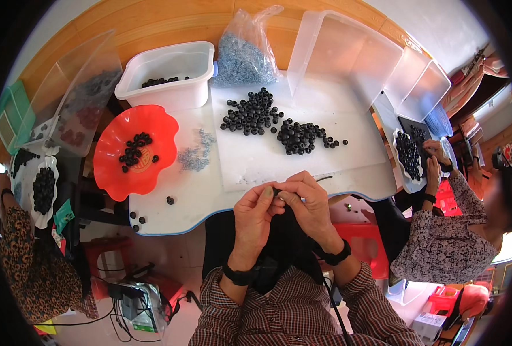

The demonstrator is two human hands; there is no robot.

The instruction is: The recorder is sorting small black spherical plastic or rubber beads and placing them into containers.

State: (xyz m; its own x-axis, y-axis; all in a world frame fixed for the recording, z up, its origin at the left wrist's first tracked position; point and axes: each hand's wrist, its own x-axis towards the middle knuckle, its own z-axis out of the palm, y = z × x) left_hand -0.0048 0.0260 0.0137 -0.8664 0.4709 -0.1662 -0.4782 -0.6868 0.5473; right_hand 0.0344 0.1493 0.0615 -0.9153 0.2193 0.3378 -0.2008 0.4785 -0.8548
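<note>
Just over the table's front edge, my left hand [254, 214] and my right hand [308, 203] meet with thumbs and fingertips pinched together. Between them sits a small black bead [277, 191], mostly covered by the fingers. Beyond the hands, one pile of round black beads [253, 112] and a second pile of black beads [299, 137] lie on a white sheet [238, 167]. To the left, a red scalloped plate [109, 167] carries several more black beads. Small clear-blue pieces [195, 151] are scattered beside that plate. A short dark strip [324, 178] lies right of my fingers.
At the back stand a white tub [169, 95], a plastic bag of bluish bits [244, 57] and a clear plastic bin [342, 52]. A few loose beads [170, 200] rest near the table's left front edge. Co-workers sit on both sides; one's hands [435, 158] work at a bead tray.
</note>
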